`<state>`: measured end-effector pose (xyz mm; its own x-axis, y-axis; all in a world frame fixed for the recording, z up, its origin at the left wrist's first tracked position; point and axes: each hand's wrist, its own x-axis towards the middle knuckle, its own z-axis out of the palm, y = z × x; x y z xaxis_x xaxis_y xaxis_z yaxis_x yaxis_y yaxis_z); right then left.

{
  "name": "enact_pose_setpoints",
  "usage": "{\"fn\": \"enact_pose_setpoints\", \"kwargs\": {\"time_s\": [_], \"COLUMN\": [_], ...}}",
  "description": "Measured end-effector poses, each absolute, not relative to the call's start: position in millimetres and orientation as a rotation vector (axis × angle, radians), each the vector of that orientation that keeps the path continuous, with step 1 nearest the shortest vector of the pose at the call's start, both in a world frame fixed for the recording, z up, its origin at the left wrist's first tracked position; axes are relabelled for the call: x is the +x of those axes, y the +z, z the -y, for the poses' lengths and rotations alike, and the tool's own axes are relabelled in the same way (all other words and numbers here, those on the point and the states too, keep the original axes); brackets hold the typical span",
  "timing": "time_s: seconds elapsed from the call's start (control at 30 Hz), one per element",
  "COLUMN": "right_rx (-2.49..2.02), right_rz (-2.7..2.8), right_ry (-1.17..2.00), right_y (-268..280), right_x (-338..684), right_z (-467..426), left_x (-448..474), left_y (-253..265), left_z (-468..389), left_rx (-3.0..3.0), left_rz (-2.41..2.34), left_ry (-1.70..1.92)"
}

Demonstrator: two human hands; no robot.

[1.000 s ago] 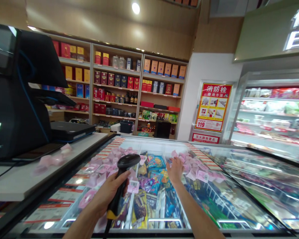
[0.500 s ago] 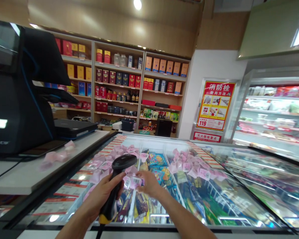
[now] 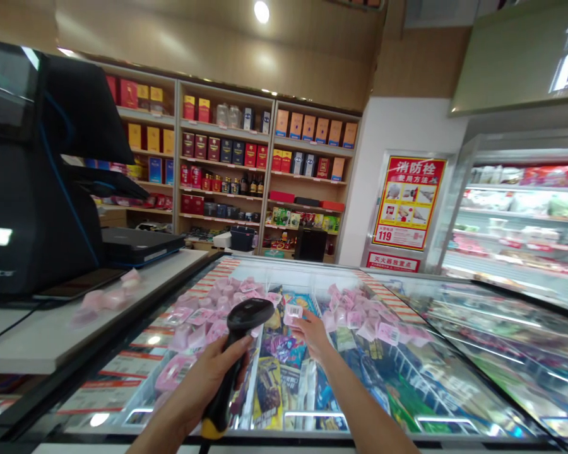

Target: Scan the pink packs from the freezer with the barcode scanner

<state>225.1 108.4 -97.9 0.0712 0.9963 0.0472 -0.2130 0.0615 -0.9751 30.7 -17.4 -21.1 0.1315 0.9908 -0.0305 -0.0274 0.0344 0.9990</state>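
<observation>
My left hand (image 3: 222, 372) is wrapped around the handle of a black barcode scanner (image 3: 249, 313) with a yellow base end. The scanner's head points to the right, over the glass freezer top. Between the fingers of my right hand (image 3: 312, 334) is a small pink cup (image 3: 293, 314), its white barcode label facing up, just right of the scanner head. A pile of similar pink cups (image 3: 196, 321) lies on the glass at left. A second pile of pink cups (image 3: 360, 312) sits at right.
Packaged ice creams (image 3: 269, 384) show through the freezer glass (image 3: 341, 271). At left, a black checkout terminal (image 3: 33, 189) stands on a white counter (image 3: 42, 340) with a few pink cups (image 3: 108, 299). Shelves of boxes (image 3: 227, 151) line the back wall; a refrigerated display (image 3: 520, 214) stands at right.
My right hand has moved right and up, carrying one pink cup away from the left pile. My left hand and the scanner have shifted slightly to the right.
</observation>
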Motion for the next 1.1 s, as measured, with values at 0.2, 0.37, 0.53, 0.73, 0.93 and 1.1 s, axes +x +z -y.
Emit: {"fn": "enact_pose_setpoints", "kwargs": {"time_s": [0.2, 0.37, 0.53, 0.73, 0.93, 1.1], "right_rx": [-0.973, -1.023, -1.425, -1.928, -1.868, -1.121], "right_rz": [0.937, 1.004, 1.265, 1.515, 1.533, 2.139], "right_ry": [1.214, 1.124, 0.560, -0.141, -0.430, -0.310], "right_y": [-89.3, -94.4, -99.7, -94.0, -82.2, -76.6], "right_x": [227.2, 232.9, 255.3, 280.9, 266.5, 179.1], "right_z": [-104.9, -113.0, -124.9, -122.9, -110.6, -58.5], "left_x": [44.1, 51.3, 50.5, 19.9, -18.8, -30.7], "left_y": [-18.8, -16.8, -17.8, -25.3, -23.9, -15.6], "left_z": [15.4, 13.7, 7.2, 3.7, 8.5, 17.3], "left_rx": [1.278, 1.282, 1.252, 1.127, 1.041, 0.975], "left_rz": [-1.101, -1.048, -1.054, -1.108, -1.103, -1.119], "left_ry": [1.086, 1.033, 1.056, 1.184, 1.248, 1.303]}}
